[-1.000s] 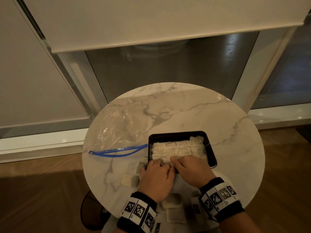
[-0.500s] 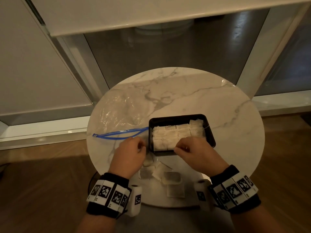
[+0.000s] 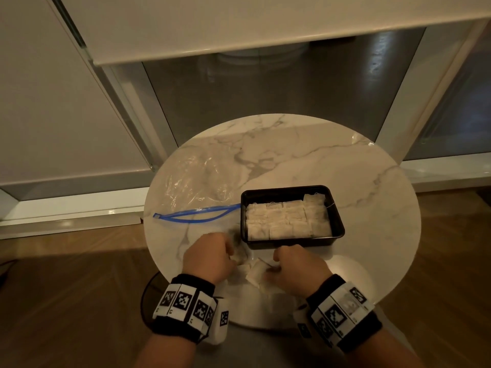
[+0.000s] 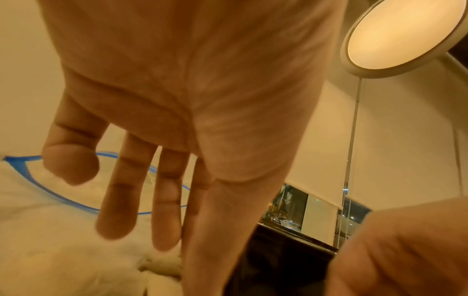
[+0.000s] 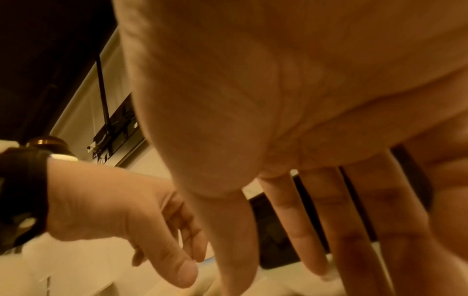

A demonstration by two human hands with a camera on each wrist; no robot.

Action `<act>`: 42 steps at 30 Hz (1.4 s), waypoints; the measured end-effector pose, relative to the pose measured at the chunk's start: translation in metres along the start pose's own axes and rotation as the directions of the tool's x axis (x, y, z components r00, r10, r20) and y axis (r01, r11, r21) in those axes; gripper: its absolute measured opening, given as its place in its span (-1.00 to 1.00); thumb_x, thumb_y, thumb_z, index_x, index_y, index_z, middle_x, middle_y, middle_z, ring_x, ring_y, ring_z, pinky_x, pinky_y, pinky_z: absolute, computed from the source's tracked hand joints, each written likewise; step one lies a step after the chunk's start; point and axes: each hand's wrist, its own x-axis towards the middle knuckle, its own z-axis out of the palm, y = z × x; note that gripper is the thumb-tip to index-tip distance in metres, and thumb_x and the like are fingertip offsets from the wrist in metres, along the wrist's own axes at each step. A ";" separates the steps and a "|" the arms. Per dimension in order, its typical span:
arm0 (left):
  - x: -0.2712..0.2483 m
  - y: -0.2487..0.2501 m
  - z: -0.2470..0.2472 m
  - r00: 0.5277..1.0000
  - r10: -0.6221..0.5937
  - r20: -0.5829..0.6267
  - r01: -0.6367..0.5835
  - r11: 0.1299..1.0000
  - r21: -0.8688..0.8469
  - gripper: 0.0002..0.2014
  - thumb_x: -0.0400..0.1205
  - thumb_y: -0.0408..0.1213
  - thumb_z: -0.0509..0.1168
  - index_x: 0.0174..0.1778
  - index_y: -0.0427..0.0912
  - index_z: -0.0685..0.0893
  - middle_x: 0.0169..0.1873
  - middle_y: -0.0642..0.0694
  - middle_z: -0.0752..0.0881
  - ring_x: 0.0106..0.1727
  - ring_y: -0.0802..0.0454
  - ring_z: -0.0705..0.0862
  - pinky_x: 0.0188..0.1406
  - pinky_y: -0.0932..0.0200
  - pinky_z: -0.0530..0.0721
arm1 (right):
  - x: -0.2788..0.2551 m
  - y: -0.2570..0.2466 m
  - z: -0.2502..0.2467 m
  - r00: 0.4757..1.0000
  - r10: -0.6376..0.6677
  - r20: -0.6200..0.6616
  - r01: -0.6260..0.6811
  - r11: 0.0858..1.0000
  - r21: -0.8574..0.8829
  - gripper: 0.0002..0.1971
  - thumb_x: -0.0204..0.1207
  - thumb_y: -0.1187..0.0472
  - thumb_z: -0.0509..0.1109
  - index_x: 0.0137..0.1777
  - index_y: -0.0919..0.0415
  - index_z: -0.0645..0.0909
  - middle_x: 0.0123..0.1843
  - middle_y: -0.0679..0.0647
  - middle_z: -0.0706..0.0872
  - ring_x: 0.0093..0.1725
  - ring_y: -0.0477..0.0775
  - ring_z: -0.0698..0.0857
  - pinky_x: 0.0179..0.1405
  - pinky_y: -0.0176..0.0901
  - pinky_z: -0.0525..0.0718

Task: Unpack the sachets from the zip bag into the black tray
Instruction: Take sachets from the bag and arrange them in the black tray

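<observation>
The black tray (image 3: 339,221) stands on the round marble table (image 3: 345,168), packed with rows of white sachets (image 3: 287,221). Left of it lies the clear zip bag (image 3: 196,181), flat, its blue zip (image 4: 63,198) gaping. A few loose sachets (image 3: 256,272) lie near the table's front edge, just before the tray. My left hand (image 3: 225,251) hovers over their left side, fingers mostly straight (image 4: 142,200) and holding nothing. My right hand (image 3: 279,257) reaches down at their right side with straight fingers (image 5: 291,230), also holding nothing. One sachet (image 4: 162,266) lies under my left fingertips.
The table's front edge runs right under my wrists, with wooden floor around it. A window frame and a lowered blind stand behind the table. A round lamp (image 4: 395,36) hangs overhead in the left wrist view.
Both hands have drawn back from the tray's near edge to the loose sachets in front of it. The left hand swung out to the left on the way.
</observation>
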 end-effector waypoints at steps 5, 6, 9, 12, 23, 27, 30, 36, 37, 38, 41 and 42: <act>-0.004 0.011 0.007 0.988 -0.047 0.150 0.033 0.995 0.097 -0.79 0.52 -0.07 0.47 0.04 0.02 0.73 -0.01 0.01 0.74 0.02 0.00 0.73 0.08 0.04 0.74 | 0.004 -0.021 0.007 0.998 -0.025 -0.060 0.019 0.994 -0.110 -0.68 0.51 -0.20 0.35 0.08 0.01 0.60 -0.03 -0.02 0.70 -0.03 0.06 0.73 -0.01 -0.01 0.71; -0.004 0.012 0.008 0.984 -0.056 0.168 0.037 0.993 0.116 -0.78 0.51 -0.07 0.48 0.04 0.02 0.74 -0.01 0.01 0.75 0.02 0.00 0.73 0.05 0.06 0.73 | 0.005 -0.024 0.008 0.997 -0.033 -0.070 0.024 0.992 -0.125 -0.67 0.52 -0.18 0.36 0.12 0.02 0.59 0.03 0.00 0.71 0.02 0.09 0.73 0.02 0.01 0.70; -0.005 0.013 0.011 0.979 -0.055 0.198 0.029 0.991 0.128 -0.75 0.46 -0.05 0.52 0.02 0.02 0.75 -0.01 0.02 0.76 0.01 -0.01 0.74 -0.05 0.09 0.69 | 0.007 -0.028 0.013 0.994 -0.044 -0.099 0.033 0.993 -0.110 -0.73 0.56 -0.05 0.37 0.17 0.04 0.58 0.12 0.03 0.72 0.09 0.13 0.74 0.05 0.03 0.67; -0.006 0.014 0.011 0.979 -0.044 0.197 0.023 0.994 0.107 -0.75 0.45 -0.02 0.51 0.00 0.01 0.75 -0.05 0.02 0.77 -0.02 0.00 0.74 -0.11 0.11 0.66 | 0.009 -0.031 0.016 0.994 -0.045 -0.102 0.040 0.998 -0.056 -0.78 0.58 0.04 0.35 0.18 0.05 0.59 0.13 0.04 0.73 0.11 0.14 0.74 0.03 0.01 0.66; 0.000 -0.011 0.004 0.992 0.009 0.128 0.012 0.987 -0.162 -0.92 0.58 -0.10 0.41 -0.23 0.11 0.68 -0.16 0.07 0.75 -0.10 0.10 0.72 0.04 0.04 0.74 | 0.013 -0.017 0.013 0.990 -0.044 -0.133 0.076 0.967 0.244 -0.93 0.58 0.06 0.41 -0.06 -0.03 0.72 -0.06 -0.11 0.76 -0.07 -0.08 0.73 -0.02 -0.10 0.77; -0.001 -0.008 -0.002 0.988 0.143 0.057 -0.106 0.898 -0.427 -0.70 0.79 -0.05 0.16 -0.18 0.04 0.72 -0.24 0.02 0.78 -0.16 0.10 0.74 -0.03 0.04 0.73 | 0.008 -0.012 -0.001 0.961 -0.118 -0.250 0.239 0.813 0.532 -0.87 0.54 0.08 0.51 -0.23 -0.10 0.67 -0.44 -0.21 0.65 -0.42 -0.25 0.60 -0.36 -0.37 0.55; -0.009 0.004 -0.012 0.978 0.204 0.028 -0.132 0.724 -0.677 -0.61 0.79 0.10 0.10 -0.05 0.04 0.80 -0.17 0.01 0.83 -0.10 0.07 0.78 -0.03 0.14 0.72 | 0.005 -0.010 -0.009 0.915 -0.057 -0.400 0.327 0.686 0.650 -0.90 0.53 0.08 0.53 -0.21 -0.05 0.71 -0.41 -0.10 0.62 -0.44 -0.19 0.52 -0.39 -0.29 0.56; -0.009 0.016 -0.017 0.943 0.293 -0.160 -0.323 0.678 -0.660 -0.92 0.69 -0.11 0.37 -0.08 0.10 0.77 -0.27 0.01 0.78 -0.22 0.06 0.74 -0.19 0.17 0.71 | 0.005 -0.007 -0.015 0.853 0.018 -0.521 0.428 0.547 0.720 -0.94 0.52 0.13 0.54 -0.13 -0.03 0.71 -0.16 -0.16 0.74 -0.36 -0.19 0.60 -0.28 -0.09 0.76; -0.009 0.017 -0.018 0.940 0.292 -0.177 -0.334 0.676 -0.657 -0.92 0.69 -0.13 0.38 -0.08 0.12 0.77 -0.28 0.03 0.78 -0.23 0.08 0.74 -0.19 0.19 0.70 | 0.005 -0.005 -0.016 0.864 0.006 -0.504 0.421 0.541 0.728 -0.94 0.52 0.10 0.54 -0.09 -0.05 0.70 -0.14 -0.19 0.75 -0.32 -0.17 0.64 -0.21 -0.04 0.79; -0.009 0.017 -0.019 0.937 0.296 -0.186 -0.343 0.673 -0.656 -0.92 0.69 -0.13 0.38 -0.07 0.13 0.78 -0.28 0.05 0.78 -0.23 0.09 0.75 -0.18 0.17 0.71 | 0.006 -0.002 -0.017 0.876 -0.018 -0.482 0.417 0.529 0.739 -0.91 0.52 0.07 0.54 -0.03 -0.09 0.69 -0.11 -0.18 0.77 -0.24 -0.13 0.70 -0.14 0.02 0.81; -0.009 0.021 -0.021 0.928 0.318 -0.195 -0.367 0.678 -0.638 -0.93 0.68 -0.10 0.39 -0.04 0.14 0.79 -0.26 0.04 0.78 -0.20 0.06 0.75 -0.11 0.01 0.78 | 0.006 0.005 -0.024 0.894 -0.077 -0.441 0.420 0.483 0.768 -0.90 0.54 0.07 0.53 0.01 -0.14 0.71 -0.10 -0.06 0.79 -0.10 0.16 0.76 -0.05 0.24 0.81; -0.010 0.023 -0.021 0.927 0.319 -0.199 -0.370 0.680 -0.633 -0.93 0.68 -0.10 0.39 -0.04 0.13 0.79 -0.26 0.03 0.78 -0.20 0.05 0.75 -0.11 -0.01 0.79 | 0.005 0.007 -0.027 0.893 -0.086 -0.442 0.425 0.483 0.766 -0.94 0.55 0.09 0.53 -0.05 -0.12 0.74 -0.12 -0.06 0.78 -0.08 0.19 0.75 -0.05 0.26 0.81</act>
